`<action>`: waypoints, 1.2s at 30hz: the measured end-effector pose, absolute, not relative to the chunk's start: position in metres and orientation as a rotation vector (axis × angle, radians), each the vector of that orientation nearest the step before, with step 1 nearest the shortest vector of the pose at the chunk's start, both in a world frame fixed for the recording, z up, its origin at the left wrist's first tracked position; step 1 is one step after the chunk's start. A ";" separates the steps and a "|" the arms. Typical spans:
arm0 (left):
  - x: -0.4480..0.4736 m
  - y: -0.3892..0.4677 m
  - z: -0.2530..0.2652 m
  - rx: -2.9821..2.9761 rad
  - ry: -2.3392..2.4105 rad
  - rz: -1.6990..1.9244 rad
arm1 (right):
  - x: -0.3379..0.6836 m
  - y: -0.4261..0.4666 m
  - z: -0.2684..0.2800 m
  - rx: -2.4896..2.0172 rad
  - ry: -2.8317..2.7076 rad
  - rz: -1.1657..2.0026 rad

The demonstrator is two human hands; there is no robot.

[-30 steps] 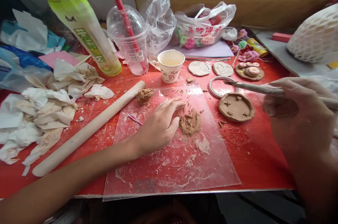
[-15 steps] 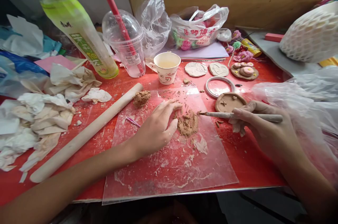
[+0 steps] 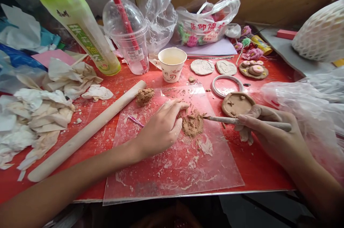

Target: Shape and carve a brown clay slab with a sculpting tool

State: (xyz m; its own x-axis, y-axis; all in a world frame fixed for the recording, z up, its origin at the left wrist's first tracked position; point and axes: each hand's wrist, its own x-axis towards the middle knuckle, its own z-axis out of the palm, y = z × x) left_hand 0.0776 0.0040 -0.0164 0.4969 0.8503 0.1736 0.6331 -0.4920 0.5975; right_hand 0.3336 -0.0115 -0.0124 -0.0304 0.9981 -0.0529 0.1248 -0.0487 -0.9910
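Observation:
My left hand [image 3: 161, 126] rests at the left edge of a flattened, rough patch of brown clay [image 3: 192, 126], thumb and fingers apart. The patch lies on a clear plastic sheet [image 3: 172, 178] smeared with clay. In my right hand [image 3: 276, 135] is a slim clay-stained paintbrush [image 3: 258, 123], held like a pen, its brown tip at the patch's right edge. A crumpled scrap of tissue [image 3: 245, 135] hangs beneath those fingers. Just behind them sits a round clay disc [image 3: 236, 104] with a raised rim and small star and heart shapes, partly covered by the hand.
Left lie a rolling pin [image 3: 88, 131], a clay lump [image 3: 145, 96] and crumpled tissues [image 3: 40, 113]. Behind stand a paper cup [image 3: 172, 67] of liquid, a plastic cup [image 3: 129, 45] and a drink bottle [image 3: 80, 27]. A ring [image 3: 215, 86] and plastic bags [image 3: 306, 102] are rightward.
The brush tip has shifted slightly left relative to the clay patch and now meets its edge. My left hand stays beside the clay. The camera view has moved a little.

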 end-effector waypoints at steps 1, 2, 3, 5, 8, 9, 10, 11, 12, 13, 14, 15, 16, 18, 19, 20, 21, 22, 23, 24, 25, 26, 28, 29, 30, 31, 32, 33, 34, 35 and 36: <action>0.078 0.004 -0.016 2.285 1.226 0.633 | 0.333 -0.011 -0.012 -1.319 -1.300 1.215; 0.079 0.004 -0.016 2.285 1.230 0.635 | 0.333 -0.011 -0.012 -1.318 -1.298 1.223; 0.079 0.005 -0.016 2.285 1.232 0.634 | 0.332 -0.011 -0.012 -1.318 -1.297 1.233; 0.079 0.005 -0.016 2.284 1.234 0.630 | 0.328 -0.011 -0.013 -1.312 -1.308 1.261; 0.079 0.004 -0.015 2.282 1.238 0.627 | 0.319 -0.011 -0.014 -1.275 -1.393 1.274; 0.079 0.004 -0.015 2.280 1.238 0.625 | 0.315 -0.011 -0.014 -1.264 -1.433 1.258; 0.078 0.004 -0.015 2.277 1.236 0.626 | 0.312 -0.011 -0.015 -1.261 -1.472 1.230; 0.078 0.004 -0.015 2.271 1.233 0.630 | 0.310 -0.011 -0.015 -1.258 -1.492 1.191; 0.078 0.004 -0.015 2.265 1.229 0.634 | 0.308 -0.012 -0.016 -1.252 -1.486 1.152; 0.078 0.005 -0.015 2.258 1.227 0.637 | 0.308 -0.012 -0.016 -1.244 -1.452 1.110; 0.077 0.005 -0.015 2.252 1.227 0.643 | 0.308 -0.012 -0.017 -1.239 -1.401 1.072; 0.077 0.005 -0.015 2.246 1.227 0.647 | 0.309 -0.012 -0.017 -1.241 -1.341 1.040; 0.077 0.005 -0.015 2.242 1.226 0.649 | 0.310 -0.012 -0.017 -1.248 -1.285 1.016; 0.077 0.005 -0.014 2.241 1.228 0.650 | 0.313 -0.013 -0.016 -1.292 -1.232 0.993; 0.076 0.005 -0.014 2.243 1.231 0.649 | 0.314 -0.014 -0.015 -1.322 -1.239 0.984; 0.076 0.005 -0.014 2.248 1.233 0.647 | 0.314 -0.014 -0.015 -1.343 -1.252 0.984; 0.076 0.004 -0.014 2.253 1.236 0.645 | 0.314 -0.015 -0.015 -1.352 -1.265 0.991; 0.076 0.004 -0.014 2.258 1.238 0.644 | 0.314 -0.016 -0.016 -1.358 -1.278 1.007; 0.076 0.004 -0.014 2.263 1.237 0.643 | 0.314 -0.016 -0.016 -1.358 -1.287 1.038; 0.076 0.004 -0.014 2.268 1.235 0.641 | 0.314 -0.017 -0.017 -1.351 -1.291 1.085; 0.076 0.004 -0.014 2.272 1.234 0.641 | 0.313 -0.017 -0.018 -1.341 -1.294 1.137; 0.077 0.004 -0.014 2.276 1.235 0.642 | 0.313 -0.017 -0.019 -1.331 -1.304 1.177; 0.077 0.004 -0.015 2.278 1.236 0.638 | 0.312 -0.018 -0.020 -1.318 -1.324 1.218; 0.077 0.004 -0.015 2.274 1.236 0.638 | 0.312 -0.018 -0.020 -1.310 -1.326 1.218; 0.077 0.004 -0.015 2.269 1.235 0.637 | 0.312 -0.018 -0.020 -1.298 -1.318 1.206; 0.076 0.004 -0.015 2.264 1.234 0.636 | 0.311 -0.018 -0.019 -1.272 -1.297 1.189; 0.076 0.004 -0.015 2.259 1.234 0.635 | 0.312 -0.017 -0.018 -1.244 -1.267 1.166; 0.076 0.004 -0.015 2.257 1.233 0.635 | 0.312 -0.016 -0.017 -1.220 -1.235 1.131; 0.075 0.005 -0.015 2.255 1.234 0.635 | 0.312 -0.016 -0.016 -1.206 -1.204 1.090; 0.075 0.005 -0.015 2.256 1.233 0.636 | 0.313 -0.015 -0.016 -1.207 -1.176 1.055; 0.074 0.005 -0.015 2.258 1.230 0.639 | 0.313 -0.015 -0.015 -1.222 -1.155 1.034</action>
